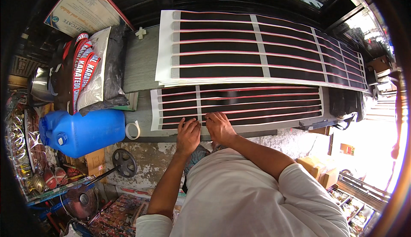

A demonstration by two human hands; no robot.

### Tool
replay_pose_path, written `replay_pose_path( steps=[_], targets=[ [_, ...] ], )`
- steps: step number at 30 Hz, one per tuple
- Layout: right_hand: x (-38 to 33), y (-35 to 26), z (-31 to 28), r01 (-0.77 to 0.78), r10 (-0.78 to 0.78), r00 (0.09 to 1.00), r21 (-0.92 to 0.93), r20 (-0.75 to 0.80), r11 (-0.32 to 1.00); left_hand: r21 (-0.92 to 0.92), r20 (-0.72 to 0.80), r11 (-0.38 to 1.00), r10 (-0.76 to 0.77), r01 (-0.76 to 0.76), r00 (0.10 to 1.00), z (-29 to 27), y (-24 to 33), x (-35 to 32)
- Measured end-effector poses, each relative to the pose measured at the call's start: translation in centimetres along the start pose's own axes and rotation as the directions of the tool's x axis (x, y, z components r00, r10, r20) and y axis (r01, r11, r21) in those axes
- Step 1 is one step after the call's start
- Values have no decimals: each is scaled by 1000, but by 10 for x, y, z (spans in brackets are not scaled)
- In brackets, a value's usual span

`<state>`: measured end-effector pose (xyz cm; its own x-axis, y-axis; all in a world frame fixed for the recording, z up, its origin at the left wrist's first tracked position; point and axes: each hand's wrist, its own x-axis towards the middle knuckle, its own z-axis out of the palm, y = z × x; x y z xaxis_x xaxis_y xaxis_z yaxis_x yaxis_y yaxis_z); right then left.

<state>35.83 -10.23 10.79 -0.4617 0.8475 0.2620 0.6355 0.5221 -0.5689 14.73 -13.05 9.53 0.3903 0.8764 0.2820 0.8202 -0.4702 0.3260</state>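
Observation:
Both my hands meet at the near edge of a printed sheet [257,102] with black panels, pink-and-white lines and grey cross strips. My left hand [189,135] has its fingers bent onto the lower left of this sheet, beside a grey strip [198,100]. Just right of that strip, my right hand [220,128] is curled with its fingertips drawn together. Whatever the fingertips of either hand pinch is too small to make out. Beyond lies a stack of larger similar sheets [218,48], partly overlapping the near one.
A roll of white tape [132,130] rests at the grey table's [143,61] left front edge. Left of it are a blue jerrycan [92,130] and a plastic-wrapped package [107,70] with red ribbons [85,70]. A framed certificate [85,8] leans behind. Cardboard boxes [319,168] stand at lower right.

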Motion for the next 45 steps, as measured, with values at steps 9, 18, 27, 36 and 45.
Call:
replay_pose_path(
  steps=[9,18,27,36,45],
  targets=[
    [-11,7,7,40,-34,995,-54,92,998,-14,70,1000,21,-20,997,10,0,-4],
    [-45,11,-15,26,-25,961,1,275,1000,92,173,995,-57,42,983,8,13,-48],
    [-38,9,-20,-25,15,958,30,285,999,96,154,985,-157,143,976,12,28,-48],
    [-40,6,-23,-49,34,949,40,314,998,37,217,952,-303,303,928,9,38,-49],
    [-65,2,-49,-258,239,960,129,147,957,-50,290,934,-326,354,900,6,18,-53]
  ],
)
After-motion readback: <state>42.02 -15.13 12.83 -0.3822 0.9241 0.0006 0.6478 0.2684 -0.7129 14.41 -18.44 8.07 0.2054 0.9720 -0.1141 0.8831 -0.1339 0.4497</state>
